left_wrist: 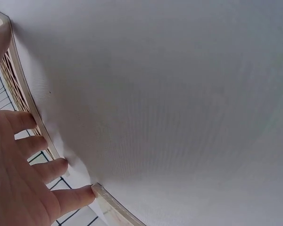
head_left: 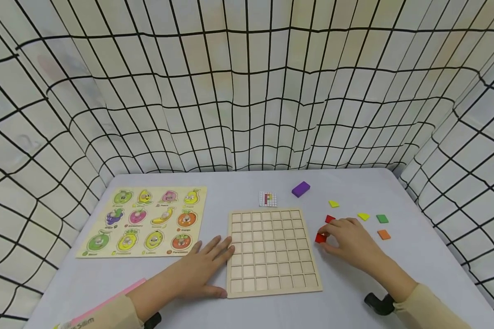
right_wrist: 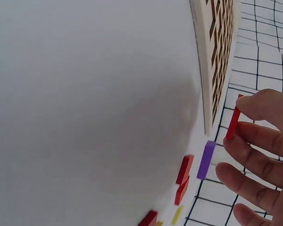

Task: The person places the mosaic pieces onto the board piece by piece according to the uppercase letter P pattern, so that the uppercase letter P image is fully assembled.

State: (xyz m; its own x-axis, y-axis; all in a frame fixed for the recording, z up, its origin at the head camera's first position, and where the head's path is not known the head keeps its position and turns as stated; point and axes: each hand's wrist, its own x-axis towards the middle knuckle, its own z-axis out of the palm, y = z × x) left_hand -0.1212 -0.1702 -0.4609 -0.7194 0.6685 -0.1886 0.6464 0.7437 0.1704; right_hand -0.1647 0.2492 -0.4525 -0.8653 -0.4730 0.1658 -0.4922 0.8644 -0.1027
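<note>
A pale desk (head_left: 271, 183) carries a fruit puzzle board (head_left: 146, 221) at the left and a wooden grid tray (head_left: 273, 252) in the middle. The left hand (head_left: 201, 269) lies flat, fingers spread, touching the tray's left edge. The right hand (head_left: 350, 242), just right of the tray, pinches a red tile (head_left: 320, 237). Farther right lie a purple block (head_left: 301, 188), yellow pieces (head_left: 334, 204), a green piece (head_left: 382, 218) and an orange piece (head_left: 383, 235).

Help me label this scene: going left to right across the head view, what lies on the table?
Fruit puzzle board → left hand → wooden grid board → red piece pinched by the right hand → orange piece.
</note>
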